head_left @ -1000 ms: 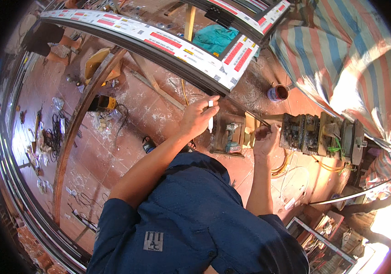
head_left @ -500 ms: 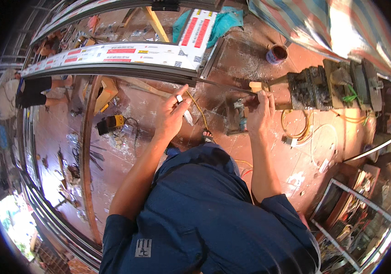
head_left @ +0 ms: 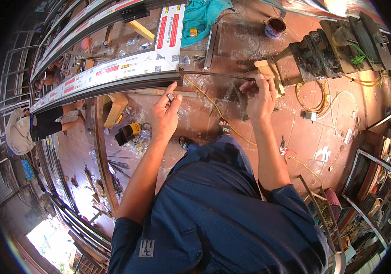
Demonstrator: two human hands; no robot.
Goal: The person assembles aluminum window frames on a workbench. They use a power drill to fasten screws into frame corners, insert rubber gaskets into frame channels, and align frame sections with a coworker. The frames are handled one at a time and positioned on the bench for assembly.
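My left hand (head_left: 165,116) is closed around a slim silver-and-white tool (head_left: 170,97); only its end shows between the fingers, so its kind is unclear. The index fingertip rests at the dark lower edge of the window or door frame (head_left: 108,71), close to its right corner. My right hand (head_left: 261,98) pinches the end of a thin dark strip (head_left: 218,74). That strip runs nearly straight from the frame's corner across to my right fingers. White film with red printed patches covers the frame's face.
A dark heavy machine (head_left: 316,52) stands right of my right hand, with a paint bucket (head_left: 275,27) beyond. Yellow hose (head_left: 312,98) coils on the floor. Another person (head_left: 47,125) is at the left, near a yellow-black tool (head_left: 128,133). A metal frame (head_left: 373,192) leans at the lower right.
The view has shifted, with the frame's corner now further left. The strip shows more clearly stretched between corner and right hand. The tool in my left hand has turned and shows less.
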